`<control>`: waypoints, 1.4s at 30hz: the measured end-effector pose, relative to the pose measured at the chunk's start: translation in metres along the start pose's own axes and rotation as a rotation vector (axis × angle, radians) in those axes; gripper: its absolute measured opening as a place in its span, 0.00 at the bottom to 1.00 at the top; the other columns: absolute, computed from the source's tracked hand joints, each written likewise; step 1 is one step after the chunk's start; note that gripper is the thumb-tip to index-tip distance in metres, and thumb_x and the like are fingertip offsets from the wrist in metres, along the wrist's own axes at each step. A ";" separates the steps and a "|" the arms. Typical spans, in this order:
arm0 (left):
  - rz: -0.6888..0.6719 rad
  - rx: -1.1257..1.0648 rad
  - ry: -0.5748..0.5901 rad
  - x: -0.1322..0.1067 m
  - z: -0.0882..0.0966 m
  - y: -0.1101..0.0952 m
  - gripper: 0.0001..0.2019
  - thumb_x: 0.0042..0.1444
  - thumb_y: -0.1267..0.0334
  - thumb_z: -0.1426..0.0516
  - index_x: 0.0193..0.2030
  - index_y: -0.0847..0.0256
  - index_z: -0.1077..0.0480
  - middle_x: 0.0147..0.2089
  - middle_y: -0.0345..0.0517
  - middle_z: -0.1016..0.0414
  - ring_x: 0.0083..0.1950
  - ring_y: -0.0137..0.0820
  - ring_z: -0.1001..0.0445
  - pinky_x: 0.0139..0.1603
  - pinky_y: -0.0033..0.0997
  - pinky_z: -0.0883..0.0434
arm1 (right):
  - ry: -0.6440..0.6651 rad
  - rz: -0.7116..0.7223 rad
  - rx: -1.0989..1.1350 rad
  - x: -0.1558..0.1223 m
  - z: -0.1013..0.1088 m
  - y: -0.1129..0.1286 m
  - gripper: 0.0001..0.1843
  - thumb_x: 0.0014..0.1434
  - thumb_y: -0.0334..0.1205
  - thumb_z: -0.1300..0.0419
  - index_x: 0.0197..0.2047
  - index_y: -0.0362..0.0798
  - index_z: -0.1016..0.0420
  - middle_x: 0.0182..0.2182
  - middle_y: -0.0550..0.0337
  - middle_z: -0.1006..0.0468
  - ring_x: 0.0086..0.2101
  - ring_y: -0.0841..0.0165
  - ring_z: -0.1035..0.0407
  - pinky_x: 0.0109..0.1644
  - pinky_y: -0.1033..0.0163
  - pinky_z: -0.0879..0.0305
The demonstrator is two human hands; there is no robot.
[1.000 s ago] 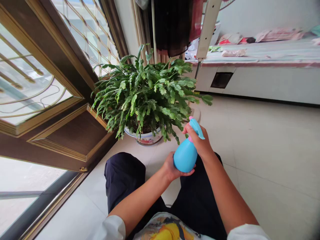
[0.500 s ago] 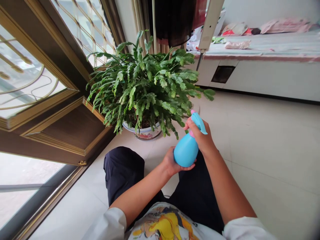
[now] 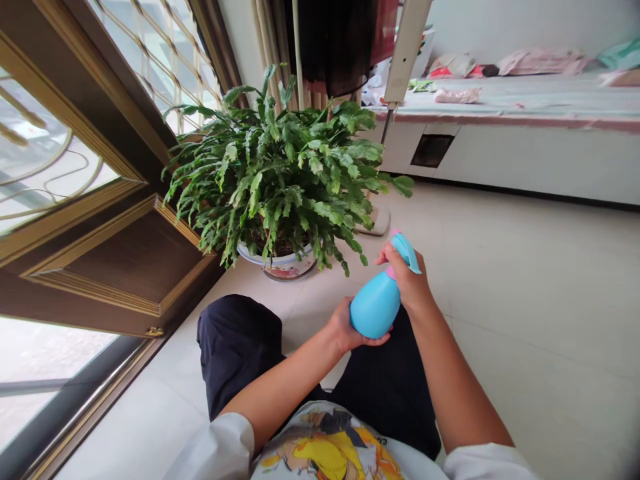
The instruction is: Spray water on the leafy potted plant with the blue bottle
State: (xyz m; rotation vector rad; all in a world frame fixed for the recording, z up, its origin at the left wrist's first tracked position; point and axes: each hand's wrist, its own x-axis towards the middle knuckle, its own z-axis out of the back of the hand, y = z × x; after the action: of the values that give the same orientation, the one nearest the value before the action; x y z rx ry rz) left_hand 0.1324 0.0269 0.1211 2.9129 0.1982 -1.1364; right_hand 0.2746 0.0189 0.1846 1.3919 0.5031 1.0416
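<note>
Fingers (image 3: 384, 256) of the right hand (image 3: 413, 288) curled round the pink neck (image 3: 391, 271) of a smooth, pear-shaped blue bottle (image 3: 374, 310), with the arched lever (image 3: 411, 255) on the head's three o'clock side. The left hand (image 3: 345, 327) cupped the rounded base from seven o'clock, fingertips (image 3: 384, 339) underneath. Both hands thus grasped the bottle, which leaned with its head toward one o'clock, over dark cloth trousers (image 3: 237, 350).

From the bottle, at eleven o'clock, stood a bushy plant (image 3: 295, 173) of flat, notched green segments, drooping over the round rim of a white pot (image 3: 290, 268) with reddish decoration. A gap parted its nearest tips from the right fingers. At nine to ten o'clock, a brown door (image 3: 125, 250) with ridged gold mouldings bounded that side. Pale, smooth tiles (image 3: 515, 280) gave open room at three o'clock; a platform's (image 3: 540, 160) straight white front edged them at one to two.
</note>
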 end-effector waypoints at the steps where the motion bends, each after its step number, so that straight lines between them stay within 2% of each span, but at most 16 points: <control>1: -0.001 0.006 -0.003 0.002 -0.001 0.001 0.26 0.61 0.51 0.55 0.59 0.65 0.34 0.46 0.62 0.27 0.46 0.52 0.25 0.38 0.47 0.26 | -0.008 -0.005 -0.003 -0.001 0.003 -0.002 0.17 0.61 0.50 0.42 0.24 0.53 0.28 0.26 0.60 0.24 0.42 0.61 0.25 0.56 0.52 0.31; 5: 0.002 0.023 -0.020 0.009 -0.001 0.007 0.27 0.63 0.50 0.57 0.60 0.66 0.35 0.45 0.61 0.26 0.45 0.51 0.25 0.38 0.47 0.27 | -0.021 -0.010 -0.007 -0.003 0.011 -0.013 0.18 0.62 0.51 0.43 0.25 0.54 0.26 0.27 0.59 0.22 0.51 0.58 0.27 0.60 0.52 0.35; 10: 0.035 -0.008 -0.058 0.015 0.009 0.013 0.27 0.63 0.50 0.57 0.60 0.65 0.36 0.47 0.61 0.27 0.45 0.50 0.25 0.39 0.47 0.26 | -0.007 -0.045 -0.008 -0.011 0.010 -0.028 0.19 0.61 0.54 0.43 0.25 0.53 0.26 0.27 0.59 0.23 0.36 0.61 0.27 0.50 0.54 0.31; 15: 0.054 -0.040 -0.083 0.022 0.024 0.013 0.27 0.62 0.50 0.57 0.61 0.64 0.37 0.47 0.62 0.27 0.46 0.52 0.25 0.38 0.48 0.26 | 0.016 -0.083 0.004 -0.017 0.002 -0.036 0.18 0.60 0.53 0.44 0.25 0.52 0.26 0.28 0.58 0.22 0.39 0.61 0.27 0.49 0.54 0.31; 22: 0.072 -0.069 -0.080 0.027 0.040 0.007 0.27 0.62 0.50 0.56 0.61 0.63 0.37 0.48 0.61 0.27 0.46 0.52 0.24 0.40 0.48 0.26 | 0.037 -0.112 0.028 -0.022 -0.010 -0.038 0.15 0.59 0.51 0.42 0.27 0.52 0.26 0.29 0.59 0.22 0.35 0.63 0.27 0.44 0.56 0.28; 26: 0.063 -0.114 -0.048 0.030 0.055 0.006 0.28 0.61 0.50 0.55 0.62 0.64 0.38 0.48 0.61 0.27 0.46 0.52 0.24 0.42 0.48 0.27 | 0.098 -0.100 0.002 -0.029 -0.021 -0.032 0.14 0.59 0.52 0.42 0.29 0.52 0.26 0.30 0.58 0.21 0.35 0.63 0.27 0.37 0.59 0.29; 30: 0.049 -0.176 -0.022 0.030 0.077 0.006 0.28 0.61 0.50 0.55 0.62 0.64 0.38 0.49 0.61 0.27 0.47 0.53 0.24 0.43 0.50 0.28 | 0.144 -0.167 -0.018 -0.037 -0.038 -0.029 0.16 0.60 0.53 0.42 0.28 0.51 0.28 0.31 0.57 0.21 0.35 0.62 0.26 0.30 0.62 0.34; 33: 0.034 -0.200 -0.022 0.025 0.091 0.004 0.27 0.60 0.50 0.54 0.61 0.63 0.37 0.49 0.60 0.27 0.48 0.52 0.25 0.44 0.49 0.28 | 0.172 -0.150 -0.004 -0.042 -0.052 -0.032 0.16 0.60 0.54 0.43 0.30 0.51 0.28 0.33 0.57 0.20 0.35 0.62 0.26 0.30 0.63 0.34; 38: -0.006 -0.236 -0.019 0.008 0.104 0.001 0.26 0.59 0.52 0.53 0.60 0.63 0.37 0.49 0.59 0.26 0.48 0.52 0.25 0.44 0.48 0.29 | 0.232 -0.086 -0.006 -0.049 -0.075 -0.039 0.14 0.61 0.51 0.43 0.29 0.51 0.29 0.27 0.60 0.24 0.28 0.66 0.30 0.31 0.62 0.33; 42: -0.047 -0.256 -0.058 -0.002 0.115 -0.002 0.24 0.59 0.54 0.53 0.59 0.62 0.37 0.48 0.59 0.26 0.48 0.52 0.25 0.43 0.48 0.29 | 0.240 -0.067 -0.010 -0.056 -0.091 -0.040 0.13 0.63 0.51 0.44 0.33 0.52 0.28 0.31 0.59 0.22 0.29 0.65 0.29 0.32 0.62 0.32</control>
State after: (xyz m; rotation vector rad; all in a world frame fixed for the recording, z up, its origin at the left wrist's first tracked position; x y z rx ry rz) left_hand 0.0531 0.0222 0.0372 2.6620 0.3831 -1.1081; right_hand 0.1844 0.0281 0.1156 1.2385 0.7146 1.1613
